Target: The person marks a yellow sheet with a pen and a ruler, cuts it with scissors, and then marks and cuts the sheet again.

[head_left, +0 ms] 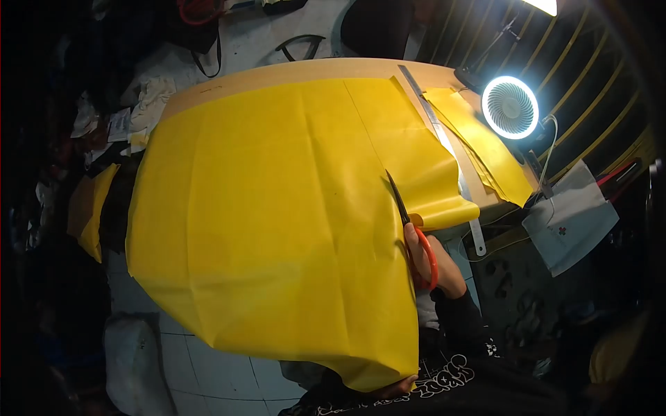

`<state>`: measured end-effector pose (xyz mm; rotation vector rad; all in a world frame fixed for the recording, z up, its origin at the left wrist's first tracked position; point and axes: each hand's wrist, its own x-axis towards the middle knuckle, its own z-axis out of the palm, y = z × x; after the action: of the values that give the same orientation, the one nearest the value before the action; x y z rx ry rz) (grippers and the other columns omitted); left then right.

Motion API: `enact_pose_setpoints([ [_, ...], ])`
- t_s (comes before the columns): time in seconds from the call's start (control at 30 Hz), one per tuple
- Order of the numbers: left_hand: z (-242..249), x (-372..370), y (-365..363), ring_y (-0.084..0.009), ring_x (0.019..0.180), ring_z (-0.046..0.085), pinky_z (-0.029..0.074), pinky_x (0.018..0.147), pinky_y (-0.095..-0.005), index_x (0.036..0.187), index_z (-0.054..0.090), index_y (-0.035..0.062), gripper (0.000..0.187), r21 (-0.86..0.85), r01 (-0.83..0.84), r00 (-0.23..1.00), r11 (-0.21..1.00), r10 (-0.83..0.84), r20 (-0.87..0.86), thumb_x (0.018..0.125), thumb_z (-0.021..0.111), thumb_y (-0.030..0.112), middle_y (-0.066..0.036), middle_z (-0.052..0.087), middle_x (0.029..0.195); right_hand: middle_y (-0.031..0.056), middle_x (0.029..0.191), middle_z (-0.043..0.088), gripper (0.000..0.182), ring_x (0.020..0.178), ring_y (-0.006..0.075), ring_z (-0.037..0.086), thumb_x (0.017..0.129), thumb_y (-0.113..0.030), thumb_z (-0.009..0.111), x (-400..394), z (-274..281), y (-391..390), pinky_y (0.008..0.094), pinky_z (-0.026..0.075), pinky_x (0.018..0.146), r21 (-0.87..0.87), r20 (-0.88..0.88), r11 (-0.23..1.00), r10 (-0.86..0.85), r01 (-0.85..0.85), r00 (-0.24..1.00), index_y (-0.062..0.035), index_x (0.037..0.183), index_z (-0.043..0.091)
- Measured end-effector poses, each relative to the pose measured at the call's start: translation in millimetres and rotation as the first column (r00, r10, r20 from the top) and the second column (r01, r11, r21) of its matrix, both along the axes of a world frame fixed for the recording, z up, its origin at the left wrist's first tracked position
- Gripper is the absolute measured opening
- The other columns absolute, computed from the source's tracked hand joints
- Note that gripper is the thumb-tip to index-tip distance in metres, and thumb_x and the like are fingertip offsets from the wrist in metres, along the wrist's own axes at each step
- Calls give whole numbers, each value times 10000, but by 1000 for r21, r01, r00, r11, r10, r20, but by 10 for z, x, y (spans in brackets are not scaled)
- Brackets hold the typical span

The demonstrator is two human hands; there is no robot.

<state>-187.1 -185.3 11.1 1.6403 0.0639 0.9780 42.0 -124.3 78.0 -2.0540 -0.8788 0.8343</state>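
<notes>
A large yellow sheet (257, 208), which looks like vinyl or coated fabric, covers most of the wooden table and droops over its near edge. My right hand (444, 267) is closed around the red handles of a pair of scissors (396, 195). Their dark blades lie at the top of a slit in the sheet, where a thin drawn line continues toward the far edge. Right of the blades, the cut strip curls up. Low in the view, my left hand (399, 388) grips the sheet's near corner by my body; most of its fingers are hidden.
A metal ruler (444, 139) lies along the table's right side, beside folded yellow pieces (489, 149). A lit ring lamp with a fan (510, 107) stands at the right edge. A white pouch (572, 218) hangs beyond it. Wooden tabletop (277, 71) shows at the far edge.
</notes>
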Motion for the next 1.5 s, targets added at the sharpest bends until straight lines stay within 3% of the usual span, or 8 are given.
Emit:
enact_pose_setpoints([
  [0.23,-28,1,63,-256,1068,601,468,953,-364,1151,622,61,350,-24,4,1000,1000,-4,-25,835,721,176,-145,618,1150,271,578,523,705,595,415,552,1006,-514,284,12,-122,-22,437,432,606,64,20,998,0,-2,1000,76,730,553],
  [0.63,-5,-29,127,-259,1084,595,461,966,-368,1166,617,65,362,-42,2,999,999,-5,-50,840,718,185,-146,613,1168,281,656,549,689,695,430,570,1009,-520,264,-31,-50,-21,437,438,663,94,40,995,17,-21,999,72,813,558],
  [1.13,-5,-100,115,-262,1104,587,453,982,-373,1185,610,70,377,-63,6,998,998,-11,-69,845,714,196,-147,605,1189,197,614,528,643,613,322,542,1021,-492,271,-42,-51,-2,396,438,635,109,-25,994,-9,12,1000,60,837,544],
  [1.5,-10,-198,118,-265,1119,581,447,993,-377,1199,606,74,387,-61,-6,997,998,1,-82,850,711,205,-147,600,1206,193,622,505,574,610,328,518,1026,-443,301,-46,-53,-49,398,430,632,104,-23,995,-6,8,1000,47,824,522],
])
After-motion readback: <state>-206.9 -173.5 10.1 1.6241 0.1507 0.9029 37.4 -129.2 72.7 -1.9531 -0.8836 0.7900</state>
